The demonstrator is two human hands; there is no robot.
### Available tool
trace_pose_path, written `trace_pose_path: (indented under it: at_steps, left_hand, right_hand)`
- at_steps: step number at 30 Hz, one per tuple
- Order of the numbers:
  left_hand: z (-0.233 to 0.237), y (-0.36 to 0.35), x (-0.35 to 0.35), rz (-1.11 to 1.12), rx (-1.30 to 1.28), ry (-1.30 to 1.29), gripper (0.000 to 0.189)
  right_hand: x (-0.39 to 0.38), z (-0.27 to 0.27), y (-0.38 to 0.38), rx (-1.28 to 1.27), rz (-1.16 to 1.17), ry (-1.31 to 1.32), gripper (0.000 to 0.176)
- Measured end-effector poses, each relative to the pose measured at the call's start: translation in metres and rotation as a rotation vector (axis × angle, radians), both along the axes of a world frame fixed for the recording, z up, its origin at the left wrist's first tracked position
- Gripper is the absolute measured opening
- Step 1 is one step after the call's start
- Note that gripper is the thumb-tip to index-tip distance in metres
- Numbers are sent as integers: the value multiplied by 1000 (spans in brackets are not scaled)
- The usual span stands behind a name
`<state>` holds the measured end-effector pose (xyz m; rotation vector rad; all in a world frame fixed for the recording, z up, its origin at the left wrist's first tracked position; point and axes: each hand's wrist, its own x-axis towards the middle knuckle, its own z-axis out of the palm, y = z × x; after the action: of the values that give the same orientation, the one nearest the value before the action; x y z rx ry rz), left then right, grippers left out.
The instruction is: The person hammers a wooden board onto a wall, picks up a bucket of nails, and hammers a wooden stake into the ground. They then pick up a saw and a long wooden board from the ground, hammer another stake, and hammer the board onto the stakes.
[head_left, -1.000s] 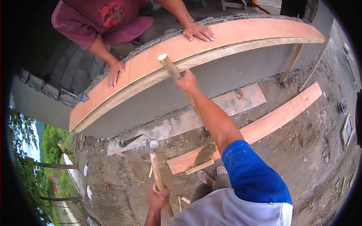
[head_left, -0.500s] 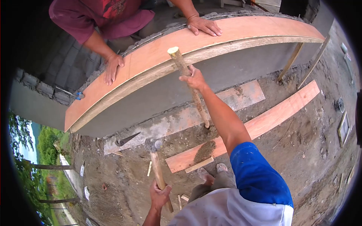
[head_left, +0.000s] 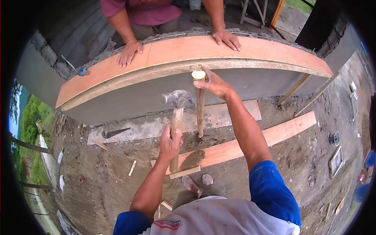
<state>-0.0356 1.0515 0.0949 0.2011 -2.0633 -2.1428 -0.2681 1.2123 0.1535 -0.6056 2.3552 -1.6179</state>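
Observation:
My left hand (head_left: pixel 171 143) is wrapped round the wooden handle of a claw hammer (head_left: pixel 178 98), its metal head raised left of a round wooden post. My right hand (head_left: pixel 214 84) grips the post (head_left: pixel 200 105) near its pale cut top, just below the front edge of a long board. The post stands nearly upright, its lower end at the ground by the wall. The long reddish plywood board (head_left: pixel 168 51) lies along the wall top, with a timber strip (head_left: pixel 137 74) under its front edge. A co-worker's two hands press flat on the board.
The co-worker (head_left: pixel 152 15) is behind the wall (head_left: pixel 156 90). Two slanted props (head_left: pixel 293 90) stand under the board's right end. On the ground lie a plywood strip (head_left: pixel 254 141), a stained board (head_left: pixel 145 125), a trowel (head_left: pixel 115 133), a bucket (head_left: pixel 334 138) and a frame (head_left: pixel 335 161).
The post has become more upright, its top now near the board's front edge. My left hand has raised the hammer towards it. The view has shifted, and my left sleeve now shows.

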Motion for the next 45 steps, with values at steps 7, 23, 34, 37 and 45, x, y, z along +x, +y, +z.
trace_pose_path:
  at_steps: [7,23,34,37,45]
  left_hand:
    - [25,45,-16,-45,743,-358,23]
    - [18,62,-28,-348,1536,-377,31]
    - [-3,19,17,-573,800,-348,36]
    - [63,15,62,-392,-117,-642,57]
    - [78,18,112,-117,-976,-805,53]
  right_hand:
    - [17,60,-40,106,68,273,30]
    - [21,59,-38,125,64,363,25]
    - [15,55,-28,81,-61,346,22]
    - [13,41,-35,-68,-139,370,19]
    - [49,33,-51,-228,-99,525,20]
